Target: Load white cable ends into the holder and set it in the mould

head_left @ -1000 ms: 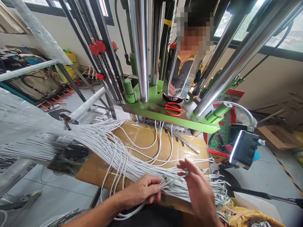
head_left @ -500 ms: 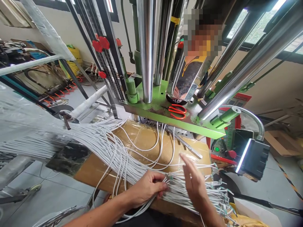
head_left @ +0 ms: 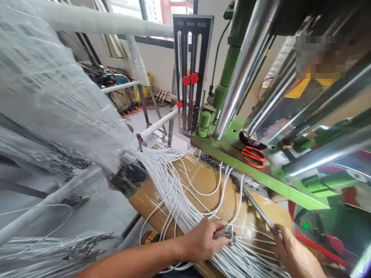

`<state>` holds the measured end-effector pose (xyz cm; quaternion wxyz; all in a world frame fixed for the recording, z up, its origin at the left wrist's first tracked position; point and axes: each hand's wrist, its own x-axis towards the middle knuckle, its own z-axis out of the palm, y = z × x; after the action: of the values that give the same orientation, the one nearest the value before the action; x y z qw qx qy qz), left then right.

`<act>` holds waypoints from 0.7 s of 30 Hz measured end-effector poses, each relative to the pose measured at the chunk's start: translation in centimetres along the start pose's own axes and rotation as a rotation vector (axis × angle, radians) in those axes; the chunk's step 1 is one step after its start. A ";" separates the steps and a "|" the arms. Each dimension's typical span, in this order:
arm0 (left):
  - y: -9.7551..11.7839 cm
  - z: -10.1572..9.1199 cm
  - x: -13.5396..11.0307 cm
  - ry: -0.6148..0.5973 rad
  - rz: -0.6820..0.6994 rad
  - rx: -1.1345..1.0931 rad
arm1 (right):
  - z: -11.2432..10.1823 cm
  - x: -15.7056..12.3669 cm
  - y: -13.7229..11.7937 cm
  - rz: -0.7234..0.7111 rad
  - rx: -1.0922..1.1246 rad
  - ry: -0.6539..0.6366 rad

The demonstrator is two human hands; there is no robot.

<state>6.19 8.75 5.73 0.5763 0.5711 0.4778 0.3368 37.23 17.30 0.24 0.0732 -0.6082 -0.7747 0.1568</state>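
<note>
My left hand (head_left: 207, 239) is closed around a few white cables, and their pale green and white ends (head_left: 228, 233) stick out past the thumb and fingers. Under it a thick bundle of white cables (head_left: 171, 193) runs across a brown, film-covered board (head_left: 199, 172). At the lower right, my right hand (head_left: 294, 251) has its fingers closed on the near end of a long, thin metal bar (head_left: 259, 210). The bar slants over the board, its far end close to the green machine plate (head_left: 278, 179).
Red-handled scissors (head_left: 253, 156) lie on the green plate, among upright steel columns (head_left: 245, 73). Film-wrapped cables and a wrapped frame bar (head_left: 116, 23) stand at left. A person is behind the columns. A black slotted stand (head_left: 189, 77) with red knobs rises at the back.
The view has swung left. My right hand has gone from open above the cables to closed on the metal bar's end. My left hand now shows the cable ends raised in its grip.
</note>
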 end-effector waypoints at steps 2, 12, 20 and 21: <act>0.0 -0.1 0.1 -0.085 0.115 0.183 | -0.9 -3.1 -2.6 0.122 0.258 -0.166; -1.3 1.2 2.4 -0.452 0.480 0.533 | 2.4 -8.1 -12.0 0.211 0.950 0.077; -1.7 1.6 2.8 -0.472 0.399 0.447 | 2.4 -7.8 -12.4 0.162 0.966 0.084; -1.7 1.6 2.7 -0.467 0.389 0.453 | 2.2 -7.7 -12.5 0.149 0.975 0.085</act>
<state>8.29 10.53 3.41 0.4541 0.8256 0.2786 0.1862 26.99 6.84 2.91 0.3692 -0.5628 -0.5619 0.4808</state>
